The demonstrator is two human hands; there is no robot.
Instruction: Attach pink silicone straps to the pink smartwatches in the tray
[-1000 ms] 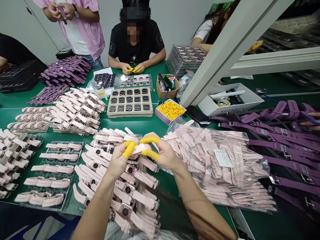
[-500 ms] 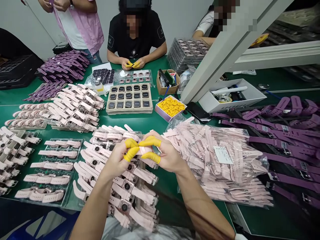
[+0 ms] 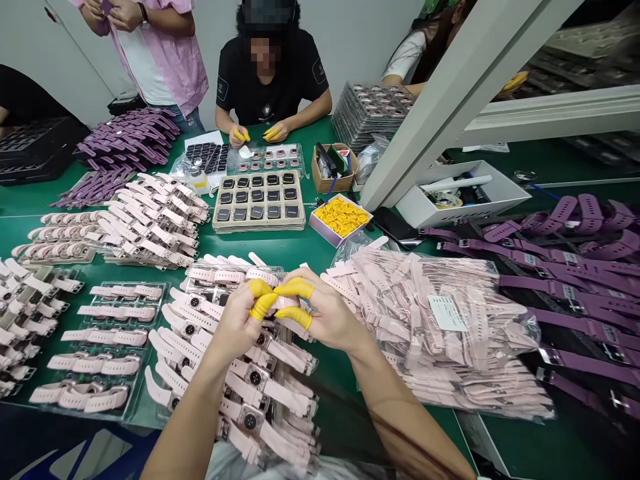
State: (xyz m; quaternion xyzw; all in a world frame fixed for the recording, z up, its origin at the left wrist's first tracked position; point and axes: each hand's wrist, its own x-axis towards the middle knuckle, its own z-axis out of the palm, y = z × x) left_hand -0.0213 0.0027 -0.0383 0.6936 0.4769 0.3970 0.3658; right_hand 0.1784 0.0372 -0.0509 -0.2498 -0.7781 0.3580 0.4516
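Observation:
Yellow covers are on the thumb and fingertips of my left hand (image 3: 241, 319) and my right hand (image 3: 327, 308). Both hands meet at the fingertips and pinch a small pale pink piece (image 3: 281, 302), mostly hidden by the fingers; it looks like part of a watch or strap. Just below and left of them, pink-strapped watches (image 3: 256, 379) lie in stacked clear trays, some with their dark round sensors up. To the right, close to my right hand, is a pile of bagged pink straps (image 3: 420, 307) with a white label.
Pink watches in trays (image 3: 117, 310) stand left; purple ones (image 3: 575, 293) lie right. Ahead are a tray of dark squares (image 3: 257, 213), a box of yellow finger covers (image 3: 341, 217), a white box (image 3: 465, 210) and a slanted grey post (image 3: 445, 100). A seated person (image 3: 270, 80) works opposite.
My hands have shifted slightly left, still pinching the pink piece. Across the table, the seated person's hands have moved apart.

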